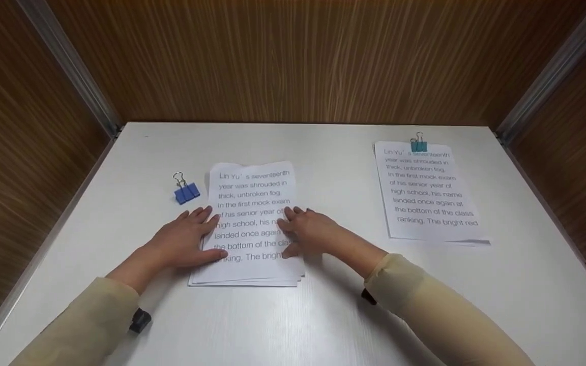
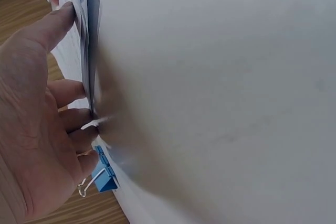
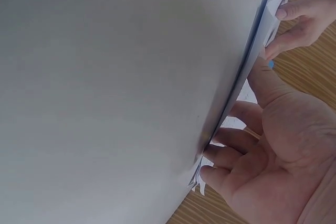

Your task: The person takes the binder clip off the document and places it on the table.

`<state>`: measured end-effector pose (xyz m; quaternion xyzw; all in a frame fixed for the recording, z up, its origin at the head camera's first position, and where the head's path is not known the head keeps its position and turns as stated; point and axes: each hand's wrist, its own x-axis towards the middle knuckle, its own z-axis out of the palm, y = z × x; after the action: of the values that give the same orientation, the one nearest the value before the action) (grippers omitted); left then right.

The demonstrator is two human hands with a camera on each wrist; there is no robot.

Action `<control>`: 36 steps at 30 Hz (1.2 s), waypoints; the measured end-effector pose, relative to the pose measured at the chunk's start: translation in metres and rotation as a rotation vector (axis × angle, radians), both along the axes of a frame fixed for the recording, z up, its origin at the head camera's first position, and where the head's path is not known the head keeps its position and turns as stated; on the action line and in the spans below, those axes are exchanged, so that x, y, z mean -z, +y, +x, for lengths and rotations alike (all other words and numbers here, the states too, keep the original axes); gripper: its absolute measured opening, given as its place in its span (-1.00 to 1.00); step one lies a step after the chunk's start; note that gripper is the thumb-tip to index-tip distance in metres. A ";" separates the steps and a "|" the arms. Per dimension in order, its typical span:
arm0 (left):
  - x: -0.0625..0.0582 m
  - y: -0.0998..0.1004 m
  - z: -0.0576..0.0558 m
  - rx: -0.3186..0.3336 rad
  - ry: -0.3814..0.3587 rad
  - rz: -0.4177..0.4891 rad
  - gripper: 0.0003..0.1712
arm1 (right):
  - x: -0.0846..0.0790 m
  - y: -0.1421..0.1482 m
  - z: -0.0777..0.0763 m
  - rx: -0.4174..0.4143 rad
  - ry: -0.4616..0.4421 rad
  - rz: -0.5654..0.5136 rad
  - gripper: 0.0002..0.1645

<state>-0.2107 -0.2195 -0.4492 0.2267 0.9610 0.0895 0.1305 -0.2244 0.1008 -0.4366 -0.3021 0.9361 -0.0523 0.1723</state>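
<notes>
A loose stack of printed paper sheets (image 1: 247,269) lies on the white table, its lower corners unevenly layered. My left hand (image 1: 183,236) is at the stack's left edge, with the thumb over the bottom lines of text and the fingertips along the side. On the opposite side my right hand (image 1: 313,231) touches the right edge, fingers and thumb spread over the margin. Both wrist views show fingertips against the sheets' edges, where the layers fan slightly apart. Just up and left of the left hand sits a blue binder clip (image 1: 187,193), also visible below the fingers in the left wrist view.
To the right, a second stack of printed sheets (image 1: 428,203) is held at its top by a teal binder clip (image 1: 419,146). Wood-grain panels (image 1: 293,61) enclose the white table (image 1: 323,315) at the back and both sides.
</notes>
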 end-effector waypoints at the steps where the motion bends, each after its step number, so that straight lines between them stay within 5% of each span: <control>1: 0.000 0.000 0.000 0.003 -0.002 -0.002 0.15 | 0.001 0.000 0.000 0.005 -0.010 -0.010 0.03; 12: 0.000 0.003 -0.005 0.014 -0.021 -0.030 0.17 | 0.000 0.016 -0.001 0.054 -0.120 -0.183 -0.02; 18: -0.003 0.004 -0.004 0.020 -0.024 -0.039 0.15 | -0.003 0.038 0.003 0.043 -0.072 -0.270 -0.08; 26: -0.006 0.003 -0.004 0.021 -0.022 -0.054 0.14 | -0.010 0.099 0.013 0.059 0.020 -0.268 -0.09; 36: -0.021 0.027 -0.015 -0.004 -0.021 -0.033 0.14 | -0.030 0.199 0.027 0.245 0.078 -0.304 -0.04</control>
<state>-0.2255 -0.1923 -0.4278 0.2215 0.9614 0.0761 0.1441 -0.1975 0.2998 -0.4066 -0.2102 0.9532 -0.2019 0.0805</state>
